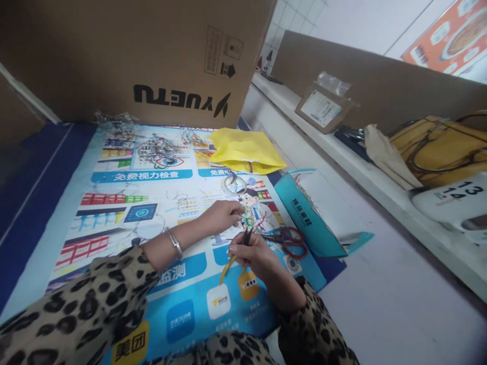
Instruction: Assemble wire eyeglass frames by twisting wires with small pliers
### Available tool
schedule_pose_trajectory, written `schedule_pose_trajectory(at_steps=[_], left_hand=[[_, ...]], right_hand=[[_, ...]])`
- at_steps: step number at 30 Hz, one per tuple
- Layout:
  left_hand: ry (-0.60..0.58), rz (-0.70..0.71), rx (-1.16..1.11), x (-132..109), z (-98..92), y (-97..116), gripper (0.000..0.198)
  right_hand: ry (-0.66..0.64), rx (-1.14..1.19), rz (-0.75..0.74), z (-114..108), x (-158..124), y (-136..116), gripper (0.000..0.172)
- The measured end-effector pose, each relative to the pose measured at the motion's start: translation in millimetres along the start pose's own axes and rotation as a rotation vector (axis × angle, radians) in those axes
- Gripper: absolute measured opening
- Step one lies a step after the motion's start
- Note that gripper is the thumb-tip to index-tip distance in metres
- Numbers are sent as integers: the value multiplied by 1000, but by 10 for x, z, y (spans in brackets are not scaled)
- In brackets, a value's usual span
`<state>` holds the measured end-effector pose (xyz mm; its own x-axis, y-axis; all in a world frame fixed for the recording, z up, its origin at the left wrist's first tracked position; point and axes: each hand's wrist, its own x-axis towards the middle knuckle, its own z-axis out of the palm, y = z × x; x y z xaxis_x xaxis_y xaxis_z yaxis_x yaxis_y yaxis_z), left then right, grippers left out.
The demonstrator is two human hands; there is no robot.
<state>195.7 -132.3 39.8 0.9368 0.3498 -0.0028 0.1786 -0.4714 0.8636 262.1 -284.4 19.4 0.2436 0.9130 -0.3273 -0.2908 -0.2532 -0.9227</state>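
Note:
My left hand [223, 217] is closed in a pinch over the printed sheet. What its fingertips hold is too small to make out. A small green piece [249, 221] lies just right of those fingertips, with thin colored strands [262, 219] around it. My right hand [255, 252] grips a pair of pliers [227, 268] with yellow handles and dark jaws. The jaws point up, close below the green piece. Beside the right hand lie red-handled scissors [294, 242]. A clear ring-shaped coil [235, 185] sits beyond the left hand.
A tangle of thin wires [160, 149] lies at the back of the printed sheet [125, 203]. Nearby is a yellow bag [245, 147]. A teal box [304, 215] stands at right. A large cardboard box [114, 56] blocks the back. A white mug [452, 203] rests on the ledge.

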Motion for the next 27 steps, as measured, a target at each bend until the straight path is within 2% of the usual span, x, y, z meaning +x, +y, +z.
schedule_pose_trajectory(at_steps=[2,4,6,9,14,19,23,25,27], left_hand=[[46,62,116,12,-27,19,35],[81,85,185,-75,-104,56,35],[-15,131,178,-246,-197,104,27],[-190,116,226,-568,-285,147,24],[-177,54,276,-955,-293,81,26],[-113,49,382,-1106,-348,14,23],[-47,61,513,-1153,-466,-30,27],[34,34,475,-1164,-551,-86,27],[156,-22,336,-1167,-648,-162,25]], right_hand=[[29,14,4,0,8,11,20],[53,14,1,7,15,20,21],[63,1,-14,32,15,18,22],[53,-70,-24,110,1,-13,23],[23,-273,11,290,-1,-56,20],[-23,-391,-20,426,29,-81,14],[1,-369,-78,464,38,-169,18],[8,-291,-64,446,77,-187,21],[-17,-173,-32,410,162,-164,23]])
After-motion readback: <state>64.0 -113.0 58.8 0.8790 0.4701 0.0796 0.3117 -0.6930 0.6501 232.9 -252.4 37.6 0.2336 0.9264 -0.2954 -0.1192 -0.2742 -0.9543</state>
